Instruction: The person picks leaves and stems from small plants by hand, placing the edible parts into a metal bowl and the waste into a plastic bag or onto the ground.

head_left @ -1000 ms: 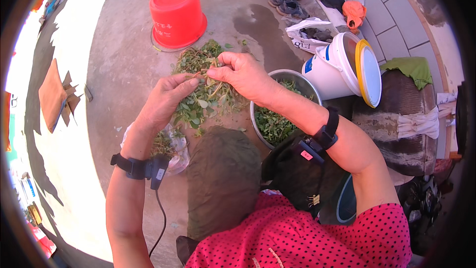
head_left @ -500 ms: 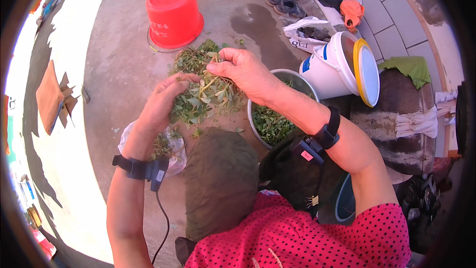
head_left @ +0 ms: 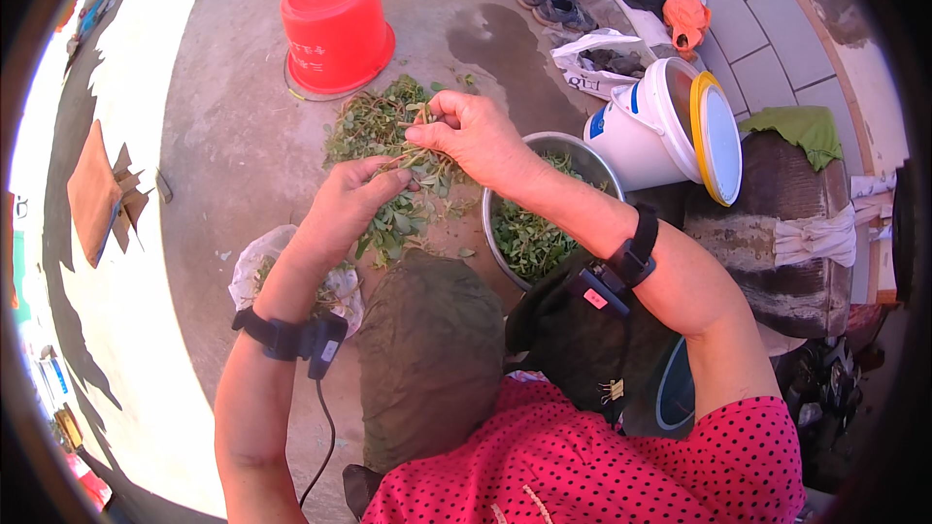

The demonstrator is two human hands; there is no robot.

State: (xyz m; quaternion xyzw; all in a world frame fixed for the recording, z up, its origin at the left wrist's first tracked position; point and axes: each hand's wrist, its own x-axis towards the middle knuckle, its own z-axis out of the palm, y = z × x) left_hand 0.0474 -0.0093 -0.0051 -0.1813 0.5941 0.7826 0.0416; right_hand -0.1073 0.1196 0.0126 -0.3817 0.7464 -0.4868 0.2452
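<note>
Brown cardboard [head_left: 94, 194], in sunlight; 1 translucent plastic bag [head_left: 245, 272], partly behind the left forearm; 1 red bucket [head_left: 335, 29], upside down on the concrete floor [head_left: 228, 136]. Left hand [head_left: 340, 209], thumb and fingers pinching leafy greens [head_left: 364, 136], heaped on the floor near the bucket; right hand [head_left: 476, 141], grasping stems [head_left: 416, 150] between thumb and fingers. Metal bowl [head_left: 590, 163], holding more greens, partly beneath the right forearm; 1 white pail [head_left: 621, 141] just beside it.

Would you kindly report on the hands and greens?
Right hand pinching green stems; left hand close beside. Leafy pile beneath. Right forearm crossing above metal bowl.
</note>
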